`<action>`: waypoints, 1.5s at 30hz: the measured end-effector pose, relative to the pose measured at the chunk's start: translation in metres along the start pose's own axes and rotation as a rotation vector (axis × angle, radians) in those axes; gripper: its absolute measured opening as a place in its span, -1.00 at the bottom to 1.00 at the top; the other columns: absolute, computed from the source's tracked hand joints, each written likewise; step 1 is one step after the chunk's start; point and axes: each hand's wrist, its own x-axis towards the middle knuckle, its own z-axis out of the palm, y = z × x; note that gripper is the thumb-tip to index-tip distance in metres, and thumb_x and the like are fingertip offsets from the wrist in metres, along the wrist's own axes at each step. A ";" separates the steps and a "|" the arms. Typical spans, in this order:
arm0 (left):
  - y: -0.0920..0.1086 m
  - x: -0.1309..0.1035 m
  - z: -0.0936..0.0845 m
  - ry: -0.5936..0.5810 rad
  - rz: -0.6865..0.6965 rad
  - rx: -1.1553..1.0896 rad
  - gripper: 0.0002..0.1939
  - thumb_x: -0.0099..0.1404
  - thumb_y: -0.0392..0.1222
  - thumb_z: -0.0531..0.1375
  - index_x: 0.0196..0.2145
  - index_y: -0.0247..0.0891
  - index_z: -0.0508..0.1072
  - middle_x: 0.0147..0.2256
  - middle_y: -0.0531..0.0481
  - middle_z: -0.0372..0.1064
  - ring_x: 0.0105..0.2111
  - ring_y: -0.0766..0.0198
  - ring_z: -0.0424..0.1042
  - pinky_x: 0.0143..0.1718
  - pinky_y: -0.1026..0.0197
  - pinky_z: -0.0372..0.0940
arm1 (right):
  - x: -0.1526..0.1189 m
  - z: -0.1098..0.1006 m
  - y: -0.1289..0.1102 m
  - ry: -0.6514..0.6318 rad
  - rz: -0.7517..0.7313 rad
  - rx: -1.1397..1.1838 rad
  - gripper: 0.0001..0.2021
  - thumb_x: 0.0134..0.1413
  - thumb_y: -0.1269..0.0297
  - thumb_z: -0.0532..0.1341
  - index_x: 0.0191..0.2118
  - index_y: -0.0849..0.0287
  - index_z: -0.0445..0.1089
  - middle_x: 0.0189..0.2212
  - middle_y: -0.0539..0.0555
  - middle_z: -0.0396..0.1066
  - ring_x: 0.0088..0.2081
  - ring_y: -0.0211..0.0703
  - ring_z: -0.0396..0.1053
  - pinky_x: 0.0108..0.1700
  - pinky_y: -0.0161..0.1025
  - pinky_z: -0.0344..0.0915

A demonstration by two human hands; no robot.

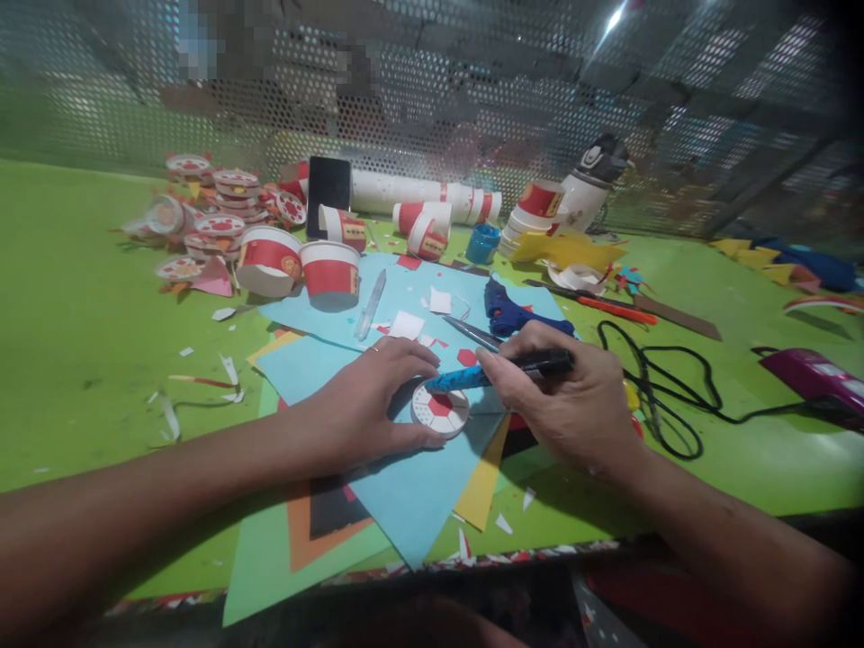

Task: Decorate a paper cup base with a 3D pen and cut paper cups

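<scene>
The left hand (pixel 368 396) grasps a white round paper disc (pixel 440 410) by its rim, thumb at the near edge and fingers at the far side. The disc, bearing a red hexagon, lies over light-blue paper (pixel 418 495), between both hands. The right hand (pixel 573 396) grips a blue-and-black marker (pixel 469 376), its tip at the disc's far edge.

White disc (pixel 440 412), red centre | on blue paper (pixel 413 504) | blue marker (pixel 464 377), black end, slanted, tip at disc's rim
</scene>
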 end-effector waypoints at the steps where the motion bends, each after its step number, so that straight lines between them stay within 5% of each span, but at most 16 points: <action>1: 0.000 0.000 0.000 0.001 0.005 -0.002 -0.51 0.11 -0.05 0.38 -0.07 -0.33 0.41 0.03 -0.23 0.33 0.09 0.01 0.28 0.11 -0.06 0.23 | 0.000 0.000 0.000 -0.001 -0.003 0.003 -0.72 0.05 0.32 0.29 -0.59 0.15 0.24 -0.68 -0.14 0.07 -0.62 -0.38 0.00 -0.60 -0.38 0.00; 14: -0.002 0.000 0.001 0.003 0.019 0.007 -0.50 0.12 -0.04 0.37 -0.06 -0.36 0.41 0.02 -0.24 0.32 0.09 0.02 0.27 0.10 -0.02 0.23 | 0.001 -0.001 -0.001 -0.023 0.059 0.062 -0.74 0.07 0.30 0.26 -0.59 0.15 0.28 -0.74 -0.14 0.19 -0.69 -0.39 0.10 -0.63 -0.37 0.07; 22: -0.002 -0.002 0.002 0.021 0.028 0.025 -0.49 0.11 0.01 0.37 -0.06 -0.32 0.41 0.00 -0.20 0.34 0.08 0.01 0.29 0.08 -0.02 0.25 | 0.001 -0.008 0.002 0.174 0.082 0.190 -0.74 0.09 0.26 0.28 -0.57 0.10 0.29 -0.72 -0.11 0.23 -0.67 -0.31 0.19 -0.59 -0.29 0.15; 29: -0.004 -0.002 0.003 0.024 0.041 0.002 -0.48 0.11 -0.01 0.38 -0.06 -0.35 0.41 0.01 -0.23 0.33 0.08 0.03 0.28 0.09 -0.01 0.24 | 0.001 -0.006 0.001 0.030 -0.024 0.047 -0.81 0.06 0.33 0.25 -0.54 0.14 0.32 -0.70 -0.11 0.27 -0.67 -0.37 0.17 -0.61 -0.35 0.13; 45: -0.003 -0.002 0.002 0.019 0.040 0.000 -0.47 0.10 -0.03 0.38 -0.05 -0.38 0.41 0.01 -0.26 0.33 0.10 0.00 0.27 0.10 -0.04 0.23 | -0.001 -0.003 0.003 -0.061 -0.040 0.069 -0.84 0.07 0.37 0.24 -0.50 0.15 0.31 -0.70 -0.15 0.24 -0.68 -0.42 0.13 -0.65 -0.43 0.09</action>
